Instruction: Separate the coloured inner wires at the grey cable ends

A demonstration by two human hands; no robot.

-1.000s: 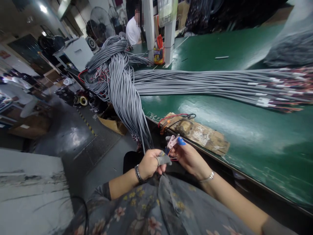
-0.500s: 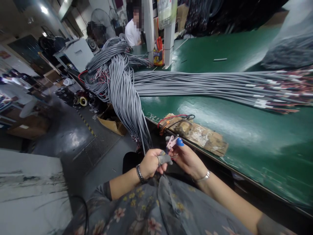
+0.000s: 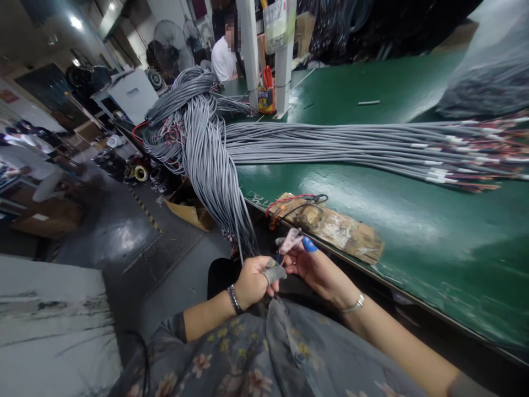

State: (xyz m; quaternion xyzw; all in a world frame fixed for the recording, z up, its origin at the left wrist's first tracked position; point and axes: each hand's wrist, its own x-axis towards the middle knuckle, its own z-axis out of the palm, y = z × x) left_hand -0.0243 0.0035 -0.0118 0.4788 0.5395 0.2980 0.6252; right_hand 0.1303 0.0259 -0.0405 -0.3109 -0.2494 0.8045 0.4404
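Observation:
My left hand (image 3: 253,278) is closed round the end of one grey cable (image 3: 240,251), its thumb in a grey finger cot, just below the table's near edge. Thin coloured wires (image 3: 280,257) stick out of that cable end. My right hand (image 3: 316,268) pinches those wires, with taped fingertips and a blue cot on one finger. The cable runs up into a thick bundle of grey cables (image 3: 215,165) that hangs over the edge of the green table (image 3: 433,220).
More grey cables (image 3: 351,146) lie across the table to the right, with coloured wire ends. A worn wooden block (image 3: 334,226) with red and black leads sits at the table edge. A cardboard box (image 3: 188,209) stands on the floor. A person in white (image 3: 223,52) works behind.
Both hands stay together at the cable end. My right hand's fingers have shifted slightly up and right along the wires. The camera view has tilted a little.

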